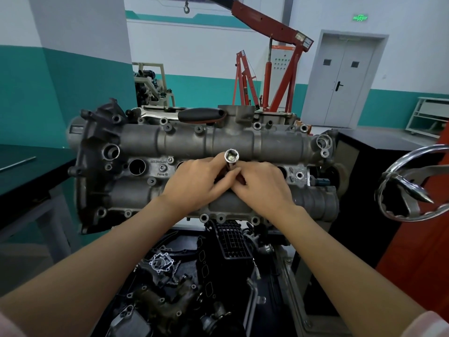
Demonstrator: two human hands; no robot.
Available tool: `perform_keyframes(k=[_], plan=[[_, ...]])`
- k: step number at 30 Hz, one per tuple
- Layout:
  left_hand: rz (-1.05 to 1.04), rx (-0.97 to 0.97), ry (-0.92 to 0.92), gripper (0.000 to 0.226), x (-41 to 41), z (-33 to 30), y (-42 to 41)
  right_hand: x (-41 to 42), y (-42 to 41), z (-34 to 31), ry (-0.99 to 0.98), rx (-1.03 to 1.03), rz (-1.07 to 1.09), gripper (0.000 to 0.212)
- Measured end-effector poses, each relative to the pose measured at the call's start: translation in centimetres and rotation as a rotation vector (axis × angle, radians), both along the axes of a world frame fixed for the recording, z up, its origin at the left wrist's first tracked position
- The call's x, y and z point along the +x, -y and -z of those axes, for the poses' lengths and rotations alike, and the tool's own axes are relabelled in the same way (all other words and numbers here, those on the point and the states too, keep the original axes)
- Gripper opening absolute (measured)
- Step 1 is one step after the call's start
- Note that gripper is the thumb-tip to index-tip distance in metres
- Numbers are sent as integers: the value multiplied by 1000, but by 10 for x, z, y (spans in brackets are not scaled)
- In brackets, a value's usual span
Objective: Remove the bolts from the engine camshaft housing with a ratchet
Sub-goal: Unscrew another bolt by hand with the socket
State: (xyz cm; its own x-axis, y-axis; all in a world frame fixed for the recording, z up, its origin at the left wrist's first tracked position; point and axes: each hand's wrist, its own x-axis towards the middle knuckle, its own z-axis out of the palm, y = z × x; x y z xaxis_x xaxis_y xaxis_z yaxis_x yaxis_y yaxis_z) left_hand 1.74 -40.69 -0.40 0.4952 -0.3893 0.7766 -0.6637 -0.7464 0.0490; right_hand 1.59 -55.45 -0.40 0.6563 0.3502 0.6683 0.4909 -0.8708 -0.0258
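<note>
The grey camshaft housing lies across the middle of the head view, on top of the engine. A silver socket extension stands upright over its centre, its square drive end facing me. My left hand grips the shaft with thumb and fingers. My right hand pinches the same shaft lower down, fingers curled against it. The tool's bottom end is hidden by my hands. A ratchet with a black handle and chrome shaft lies on the housing's far edge. One bolt sits in the housing to the left of my hands.
A chromed stand wheel juts out at the right. Loose engine parts fill a tray below the engine. A dark bench stands at the left. A red engine hoist and a grey double door are behind.
</note>
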Motion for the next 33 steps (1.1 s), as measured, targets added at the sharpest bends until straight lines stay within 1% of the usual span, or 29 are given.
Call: perform_keyframes(k=[8, 12, 16, 19, 23, 30, 33], plan=[[9, 2, -16, 53, 2, 2, -1, -2, -1, 1, 44, -30, -7, 26], [16, 15, -7, 52, 1, 2, 0, -1, 0, 2, 40, 21, -3, 25], [3, 20, -5, 55, 0, 0, 0, 0, -1, 1, 23, 21, 2, 22], [0, 18, -6, 54, 0, 0, 0, -1, 0, 1, 46, -6, 18, 21], [-17, 21, -37, 59, 1, 1, -1, -2, 0, 2, 39, -21, 6, 19], [-9, 18, -39, 57, 1, 1, -1, 0, -1, 2, 46, 3, -15, 30], [4, 24, -37, 56, -1, 1, -1, -1, -1, 2, 32, 37, -25, 31]])
